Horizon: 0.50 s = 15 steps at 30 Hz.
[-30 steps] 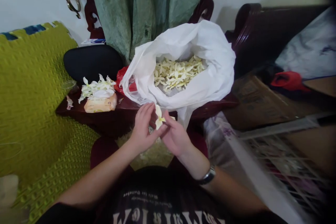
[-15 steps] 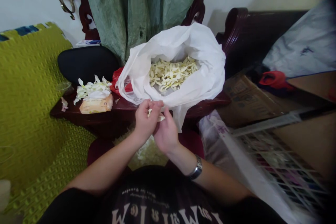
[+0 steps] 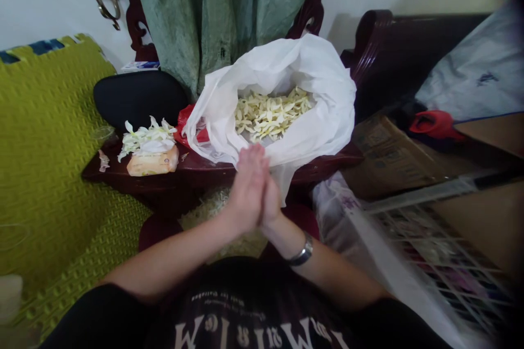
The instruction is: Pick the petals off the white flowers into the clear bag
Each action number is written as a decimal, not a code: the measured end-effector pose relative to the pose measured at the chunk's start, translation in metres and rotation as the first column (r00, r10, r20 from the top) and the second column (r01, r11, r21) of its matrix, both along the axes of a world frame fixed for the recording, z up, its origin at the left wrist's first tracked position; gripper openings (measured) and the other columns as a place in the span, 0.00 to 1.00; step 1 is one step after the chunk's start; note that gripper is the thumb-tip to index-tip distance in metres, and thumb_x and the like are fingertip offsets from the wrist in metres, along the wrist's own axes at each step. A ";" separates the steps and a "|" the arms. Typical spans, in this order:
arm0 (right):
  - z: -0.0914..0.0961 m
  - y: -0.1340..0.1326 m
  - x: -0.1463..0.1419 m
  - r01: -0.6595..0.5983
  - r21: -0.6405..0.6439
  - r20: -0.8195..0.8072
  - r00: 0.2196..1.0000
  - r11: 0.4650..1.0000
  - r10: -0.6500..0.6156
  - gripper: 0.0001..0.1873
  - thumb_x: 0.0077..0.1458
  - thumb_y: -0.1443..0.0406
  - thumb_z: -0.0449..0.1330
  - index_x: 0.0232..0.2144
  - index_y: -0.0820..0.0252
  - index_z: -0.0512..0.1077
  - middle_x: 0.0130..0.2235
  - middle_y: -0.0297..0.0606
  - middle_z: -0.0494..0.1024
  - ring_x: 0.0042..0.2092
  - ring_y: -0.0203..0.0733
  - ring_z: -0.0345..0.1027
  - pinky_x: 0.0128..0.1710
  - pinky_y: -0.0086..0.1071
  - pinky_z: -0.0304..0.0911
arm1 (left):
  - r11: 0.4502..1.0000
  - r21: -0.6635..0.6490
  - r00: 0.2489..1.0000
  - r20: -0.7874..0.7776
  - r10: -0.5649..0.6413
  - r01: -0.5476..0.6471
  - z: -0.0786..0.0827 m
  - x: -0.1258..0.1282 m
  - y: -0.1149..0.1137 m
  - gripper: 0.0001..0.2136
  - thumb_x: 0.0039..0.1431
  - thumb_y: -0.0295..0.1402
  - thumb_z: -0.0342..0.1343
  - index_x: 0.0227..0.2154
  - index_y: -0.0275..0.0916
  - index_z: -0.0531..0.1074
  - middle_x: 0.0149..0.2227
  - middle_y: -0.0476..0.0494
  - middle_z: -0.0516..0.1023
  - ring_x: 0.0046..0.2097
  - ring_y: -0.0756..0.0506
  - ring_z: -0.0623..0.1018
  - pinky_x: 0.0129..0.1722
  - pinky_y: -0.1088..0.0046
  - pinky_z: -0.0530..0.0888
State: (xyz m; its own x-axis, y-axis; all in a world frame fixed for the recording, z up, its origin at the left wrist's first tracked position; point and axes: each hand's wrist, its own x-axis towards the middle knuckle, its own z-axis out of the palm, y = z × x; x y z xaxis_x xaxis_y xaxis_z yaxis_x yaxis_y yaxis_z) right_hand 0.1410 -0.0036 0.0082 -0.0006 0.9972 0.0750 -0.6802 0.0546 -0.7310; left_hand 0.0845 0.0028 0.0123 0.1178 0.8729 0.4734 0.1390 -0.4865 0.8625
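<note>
This was a crowded corner of a room, with dark red lacquered furniture against a pale wall. Nearest the camera was the person's black T-shirt [image 3: 245, 305] with white lettering. Above it, the left hand [image 3: 244, 188] and right hand [image 3: 271, 199] were pressed together palm to palm, fingers straight and pointing away. A metal wristwatch [image 3: 302, 255] sat on the right wrist. Anything between the palms was hidden, so I cannot tell whether they had hold of something. The fingertips were just beside the lower edge of a white plastic bag [image 3: 323, 92].

Just beneath the hands, a loose heap of pale shreds [image 3: 213, 210] lay on a dark surface. The bag stood open on a dark red wooden table [image 3: 213, 174], holding a mound of pale yellow petals [image 3: 272, 114]. To its left, white flowers [image 3: 147, 139] lay on a cream packet [image 3: 152, 161] near the table's edge, with a red plastic bag [image 3: 186, 125] squeezed against the white one.

A green foam mat [image 3: 53, 136] spread to the left, and a cardboard box [image 3: 388, 158] and white wire rack [image 3: 434, 267] crowded the right. Farther off, a black cushion [image 3: 137, 98] lay before a green curtain [image 3: 192, 11].
</note>
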 end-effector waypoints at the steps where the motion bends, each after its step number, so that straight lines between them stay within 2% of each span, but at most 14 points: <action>1: 0.002 0.003 0.003 -0.019 -0.008 0.020 1.000 1.000 0.020 0.19 0.64 0.49 0.54 0.52 0.38 0.77 0.66 0.25 0.70 0.73 0.41 0.52 0.74 0.45 0.46 | 0.998 0.055 0.999 -0.035 -0.022 0.024 0.002 0.002 -0.003 0.26 0.75 0.46 0.36 0.71 0.47 0.56 0.76 0.48 0.49 0.76 0.44 0.48 0.76 0.59 0.44; 2: 0.004 0.004 0.004 0.003 0.011 0.025 1.000 1.000 -0.003 0.20 0.64 0.48 0.54 0.53 0.38 0.77 0.66 0.24 0.71 0.73 0.41 0.51 0.74 0.46 0.45 | 0.994 0.104 0.997 -0.065 -0.028 0.034 0.004 0.003 -0.004 0.27 0.75 0.45 0.35 0.72 0.47 0.53 0.76 0.49 0.46 0.76 0.45 0.46 0.76 0.60 0.44; 4: 0.007 0.003 0.003 0.047 0.057 0.027 0.998 0.997 -0.048 0.22 0.63 0.49 0.56 0.55 0.43 0.76 0.67 0.26 0.69 0.73 0.41 0.52 0.75 0.45 0.42 | 0.992 0.128 0.997 -0.072 0.023 -0.014 0.009 0.004 0.000 0.27 0.75 0.45 0.33 0.73 0.48 0.51 0.76 0.51 0.46 0.76 0.46 0.44 0.76 0.62 0.42; 7: 0.015 0.001 0.001 0.070 0.069 -0.009 0.998 0.995 -0.069 0.25 0.63 0.51 0.56 0.58 0.49 0.74 0.69 0.29 0.66 0.73 0.40 0.52 0.76 0.43 0.40 | 0.994 0.044 0.995 -0.013 0.096 -0.095 0.011 0.005 0.009 0.28 0.74 0.48 0.31 0.72 0.51 0.54 0.76 0.54 0.49 0.76 0.45 0.44 0.76 0.62 0.39; 9: 0.022 0.002 0.003 0.013 0.048 -0.021 1.000 0.999 -0.012 0.22 0.62 0.52 0.56 0.56 0.46 0.75 0.68 0.27 0.68 0.73 0.40 0.52 0.75 0.43 0.42 | 0.995 0.092 0.999 -0.017 0.044 -0.042 0.009 0.007 0.011 0.27 0.74 0.46 0.33 0.72 0.52 0.52 0.76 0.55 0.47 0.76 0.44 0.46 0.77 0.62 0.43; 11: 0.026 0.002 0.005 0.042 0.043 -0.017 0.999 0.998 -0.042 0.19 0.65 0.54 0.53 0.54 0.41 0.76 0.65 0.23 0.72 0.73 0.37 0.51 0.74 0.43 0.44 | 0.980 0.197 0.999 -0.050 -0.007 0.017 0.009 0.008 0.014 0.27 0.75 0.44 0.33 0.73 0.50 0.49 0.76 0.53 0.45 0.76 0.44 0.46 0.77 0.60 0.45; 12: 0.027 0.002 0.005 0.060 0.062 -0.012 0.998 0.996 -0.059 0.20 0.66 0.55 0.52 0.55 0.41 0.76 0.65 0.23 0.72 0.73 0.36 0.50 0.74 0.43 0.43 | 0.974 0.224 0.998 -0.067 -0.013 0.028 0.010 0.007 0.017 0.27 0.75 0.44 0.33 0.73 0.49 0.49 0.76 0.52 0.45 0.76 0.44 0.45 0.77 0.60 0.43; 14: 0.027 0.001 0.004 0.081 0.099 -0.018 0.997 0.992 -0.080 0.21 0.66 0.54 0.53 0.57 0.46 0.75 0.67 0.26 0.70 0.73 0.38 0.52 0.75 0.42 0.42 | 0.981 0.192 0.998 -0.047 0.041 -0.031 0.014 0.005 0.023 0.28 0.74 0.47 0.33 0.73 0.46 0.50 0.76 0.49 0.46 0.76 0.44 0.42 0.76 0.58 0.39; 15: 0.027 0.001 0.004 0.048 0.104 -0.015 0.999 0.993 -0.047 0.22 0.66 0.54 0.55 0.59 0.47 0.73 0.69 0.27 0.67 0.73 0.38 0.52 0.75 0.41 0.41 | 0.987 0.147 0.998 -0.012 0.066 -0.064 0.015 0.005 0.024 0.29 0.74 0.48 0.33 0.73 0.46 0.51 0.76 0.49 0.45 0.76 0.44 0.41 0.76 0.58 0.37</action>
State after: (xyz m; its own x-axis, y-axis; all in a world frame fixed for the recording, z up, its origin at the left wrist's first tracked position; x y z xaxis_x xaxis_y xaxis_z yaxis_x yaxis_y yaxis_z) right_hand 0.1455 -0.0023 0.0355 0.0484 0.9827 0.1788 -0.6843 0.1630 -0.7107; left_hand 0.0890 0.0270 0.0275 0.0722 0.8006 0.5948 0.1885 -0.5966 0.7801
